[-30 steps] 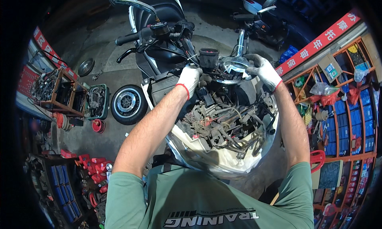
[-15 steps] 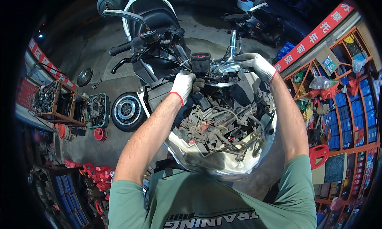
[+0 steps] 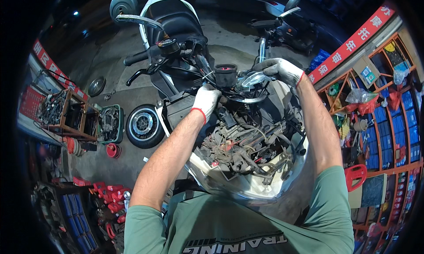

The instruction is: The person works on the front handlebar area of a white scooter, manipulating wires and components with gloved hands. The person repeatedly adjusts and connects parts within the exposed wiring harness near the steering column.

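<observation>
A scooter with its front panels off stands before me, its dark wiring harness [image 3: 240, 150] exposed in the pale front shell [image 3: 271, 183]. My left hand [image 3: 206, 100], in a white glove with dark fingertips, is closed beside the round black gauge-like cup [image 3: 225, 77]; what its fingers grip is hidden. To the right of that cup, my right hand [image 3: 285, 71], gloved the same way, pinches the edge of a clear plastic piece [image 3: 252, 80]. A curved chrome bar [image 3: 247, 99] runs just below it.
The scooter's black handlebar grip [image 3: 134, 58] and brake lever [image 3: 137, 75] stick out left, under a mirror [image 3: 123, 5]. A wheel [image 3: 145, 126], a green bin [image 3: 110, 123] and a red pot [image 3: 113, 150] sit on the floor at left. Loaded shelves [image 3: 380, 134] line the right side.
The whole view has shifted slightly. My left hand has turned a little, so its dark fingertips show less. My right hand stays at the clear plastic piece.
</observation>
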`<control>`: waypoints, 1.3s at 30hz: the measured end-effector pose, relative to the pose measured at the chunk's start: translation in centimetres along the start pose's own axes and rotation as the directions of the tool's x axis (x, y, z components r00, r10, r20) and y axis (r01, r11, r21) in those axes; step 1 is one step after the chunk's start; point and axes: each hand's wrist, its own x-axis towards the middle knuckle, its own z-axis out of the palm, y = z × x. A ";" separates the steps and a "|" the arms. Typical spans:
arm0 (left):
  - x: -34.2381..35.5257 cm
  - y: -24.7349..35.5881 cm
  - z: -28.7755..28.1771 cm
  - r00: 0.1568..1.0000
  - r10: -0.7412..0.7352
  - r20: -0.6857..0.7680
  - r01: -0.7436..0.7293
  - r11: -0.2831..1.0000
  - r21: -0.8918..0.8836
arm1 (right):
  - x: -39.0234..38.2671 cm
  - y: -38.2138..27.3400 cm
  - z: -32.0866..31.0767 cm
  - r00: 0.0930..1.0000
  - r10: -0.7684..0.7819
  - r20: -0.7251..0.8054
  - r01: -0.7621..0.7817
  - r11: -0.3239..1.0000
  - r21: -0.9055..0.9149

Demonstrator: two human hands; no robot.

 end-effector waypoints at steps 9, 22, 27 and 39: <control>0.3 -0.5 0.1 0.999 -0.012 0.043 0.013 1.000 -0.016 | -0.6 -1.1 0.9 0.976 -0.207 0.069 0.217 0.881 -0.421; 1.2 -1.4 -0.3 0.990 0.138 -0.011 -0.137 0.989 0.060 | -1.4 0.3 1.5 0.959 -0.282 -0.024 0.261 0.913 -0.313; 1.4 -1.6 -0.3 0.990 0.139 -0.004 -0.138 0.986 0.089 | -1.6 0.6 1.5 0.953 -0.300 -0.043 0.270 0.905 -0.327; 1.1 -0.3 -1.2 0.973 0.172 -0.153 -0.164 0.984 0.063 | -1.6 0.6 1.9 0.949 -0.310 -0.060 0.258 0.870 -0.420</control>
